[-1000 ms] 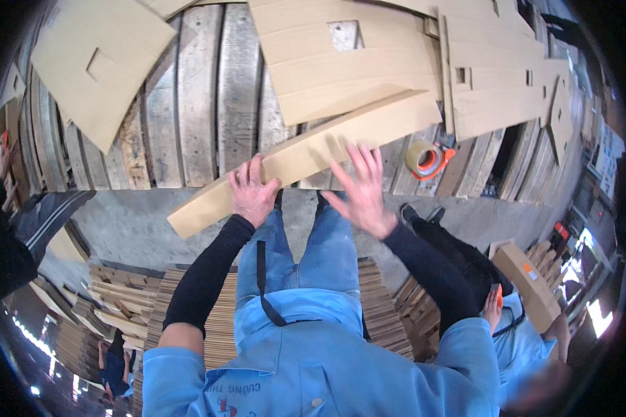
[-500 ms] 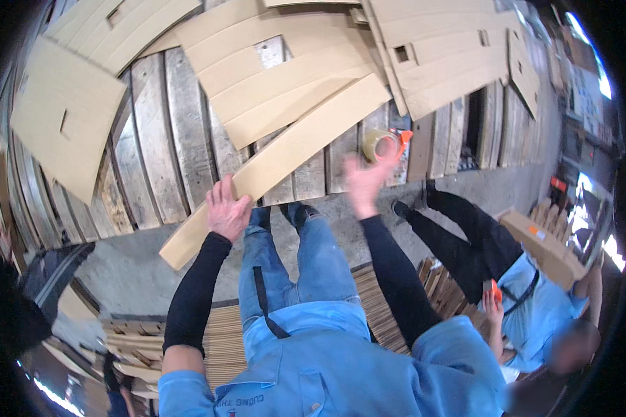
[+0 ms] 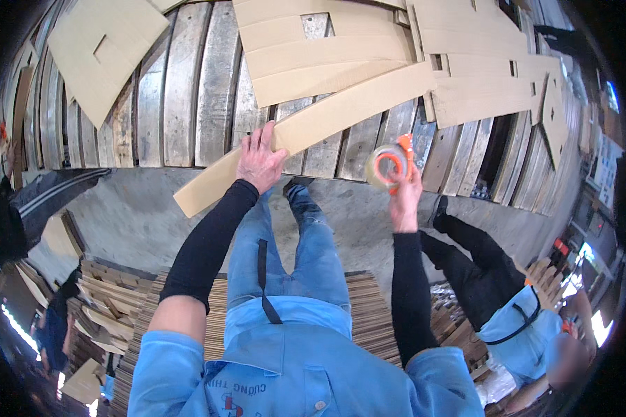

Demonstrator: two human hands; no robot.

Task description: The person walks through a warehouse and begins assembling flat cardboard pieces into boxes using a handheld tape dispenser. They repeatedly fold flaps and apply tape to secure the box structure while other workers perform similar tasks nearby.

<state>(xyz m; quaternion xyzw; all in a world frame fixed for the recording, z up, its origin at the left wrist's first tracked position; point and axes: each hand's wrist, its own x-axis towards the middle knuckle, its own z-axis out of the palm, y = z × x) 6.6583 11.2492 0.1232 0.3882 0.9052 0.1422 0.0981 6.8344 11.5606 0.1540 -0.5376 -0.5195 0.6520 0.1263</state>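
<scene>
As L hand [image 3: 260, 161] touches cardbd strip [image 3: 355, 101], lengthwise diag., far end rt.

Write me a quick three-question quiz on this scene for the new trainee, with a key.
1. Which hand holds the orange tape dispenser?

2. True or false: the long cardboard strip lies wholly within the edges of the slatted wooden surface.

3. What is the left hand touching?
A) The blue jeans
B) The long cardboard strip
C) The concrete floor

Key:
1. The right hand.
2. False; one end sticks out past the near edge.
3. B.
</scene>
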